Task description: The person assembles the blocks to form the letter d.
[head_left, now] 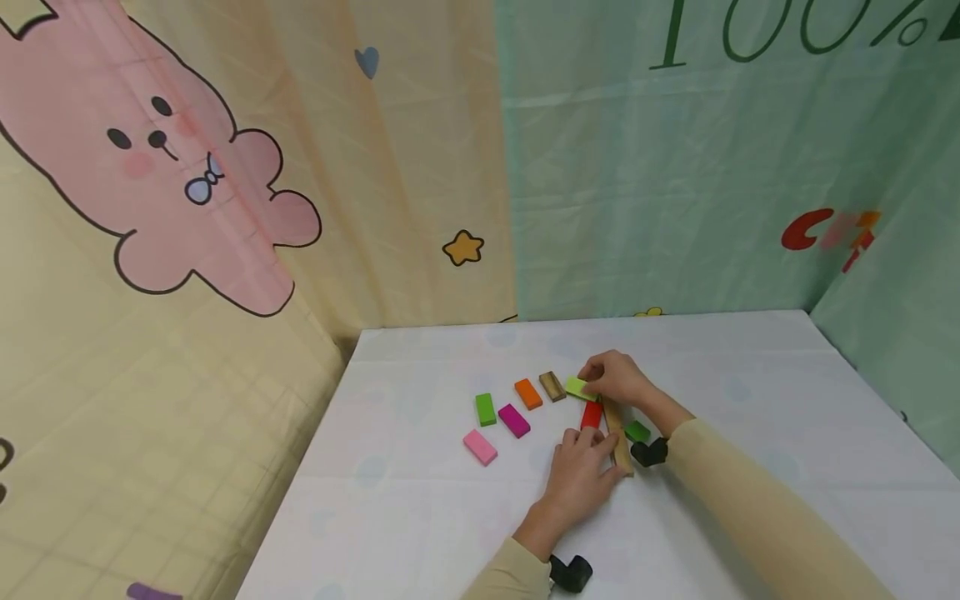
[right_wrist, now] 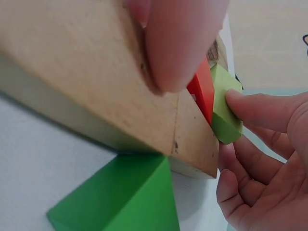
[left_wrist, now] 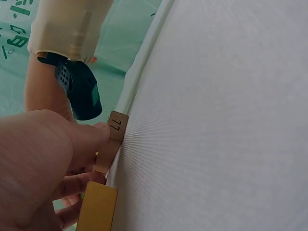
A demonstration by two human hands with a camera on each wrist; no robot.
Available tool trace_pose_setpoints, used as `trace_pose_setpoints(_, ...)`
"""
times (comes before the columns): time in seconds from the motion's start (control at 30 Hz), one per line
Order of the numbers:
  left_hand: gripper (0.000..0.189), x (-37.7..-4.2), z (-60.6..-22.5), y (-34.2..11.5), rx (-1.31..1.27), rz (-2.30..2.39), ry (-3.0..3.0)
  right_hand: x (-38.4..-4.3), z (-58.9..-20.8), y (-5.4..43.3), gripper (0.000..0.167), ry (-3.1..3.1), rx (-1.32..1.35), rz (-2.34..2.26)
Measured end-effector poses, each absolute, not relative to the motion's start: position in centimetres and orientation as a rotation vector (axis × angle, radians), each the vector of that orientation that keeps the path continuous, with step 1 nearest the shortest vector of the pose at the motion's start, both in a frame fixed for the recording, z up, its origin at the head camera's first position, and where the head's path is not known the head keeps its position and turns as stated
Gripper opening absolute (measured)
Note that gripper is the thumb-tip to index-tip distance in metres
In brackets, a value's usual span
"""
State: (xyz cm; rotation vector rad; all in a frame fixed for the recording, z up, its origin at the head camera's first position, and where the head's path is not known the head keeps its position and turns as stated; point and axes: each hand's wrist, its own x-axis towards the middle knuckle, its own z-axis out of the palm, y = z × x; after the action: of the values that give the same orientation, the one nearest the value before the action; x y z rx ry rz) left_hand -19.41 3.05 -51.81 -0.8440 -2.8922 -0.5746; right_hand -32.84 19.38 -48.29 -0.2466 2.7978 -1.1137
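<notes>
1. Right hand [head_left: 617, 377]: pinching the lime-green block [head_left: 577, 388], thumb on one face, fingers behind it; block sits by the far end of the wooden strip [head_left: 622, 457], next to the red block [head_left: 592, 413]; cannot tell whether it bears on the worktop [head_left: 375, 533].
2. Left hand [head_left: 579, 473]: thumb and forefinger spread apart, tips resting on the wooden strip toward its near end; other fingers lightly bent.
3. Wooden strip: lies flat; right wrist view shows a seam across its top; left wrist view shows dark marks resembling "77" on its near end.
4. Red block: lies along the strip's left side; its near end is hidden by the left hand.
5. Yellow block [left_wrist: 97, 207]: seen in the left wrist view just beside the left fingers; contact uncertain.
6. Dark green block [head_left: 637, 432]: right of the strip, wedge-like; a corner appears to meet the strip in the right wrist view.
7. Left of the hands, loosely scattered: brown wooden block [head_left: 552, 387], nearest the lime-green one; then orange block [head_left: 528, 394], magenta block [head_left: 513, 421], bright green block [head_left: 485, 409]; pink block [head_left: 480, 447] lies nearest the wearer among these.
8. Behind the worktop: printed curtain [head_left: 420, 158], with a pink bear at left.
</notes>
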Motion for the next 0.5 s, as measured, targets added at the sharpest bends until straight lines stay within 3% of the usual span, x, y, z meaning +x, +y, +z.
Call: trace_pose_setpoints(0.5,0.052,-19.53,-52.08,2.93,-0.854,-0.551,-2.861,-32.75,-47.73,19.1,0.044,2.755,-0.178,-1.133)
